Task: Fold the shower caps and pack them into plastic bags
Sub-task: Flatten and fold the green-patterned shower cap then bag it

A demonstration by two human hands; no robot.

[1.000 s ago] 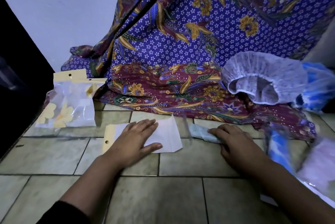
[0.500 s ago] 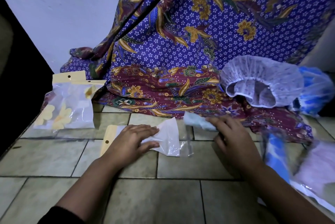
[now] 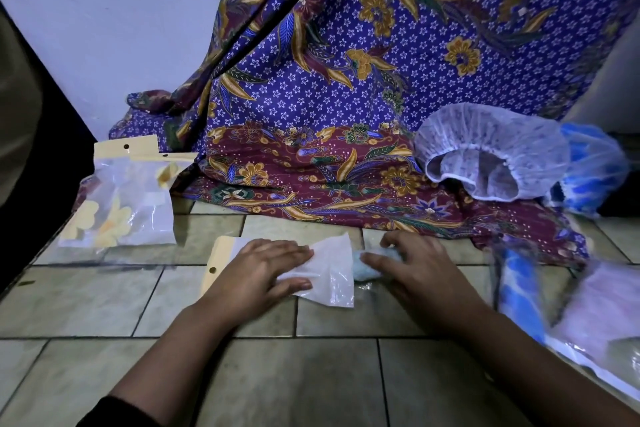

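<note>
Right hand point(image 3: 417, 271) brought folded cap point(image 3: 363, 269) to bag point(image 3: 332, 274) mouth.

Glossy plastic bag point(image 3: 329, 274); seemingly matt floor tiles point(image 3: 298, 385).

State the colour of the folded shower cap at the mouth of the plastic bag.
Light blue: the folded shower cap, seen in the head view.

Quick count: two hands in view, the left hand point(image 3: 258, 274) and the right hand point(image 3: 417, 271), both around 6 o'clock. Plastic bags I can make out: one empty bag point(image 3: 329, 271) near center, one packed bag point(image 3: 119, 205) at 9 o'clock, plus a blurry one point(image 3: 595, 322) at 4 o'clock. Shower caps: one folded cap point(image 3: 363, 269), one open white cap point(image 3: 491, 153) at 2 o'clock, and two blue ones point(image 3: 592, 167) point(image 3: 517, 291); just one batik cloth point(image 3: 346, 115).
</note>
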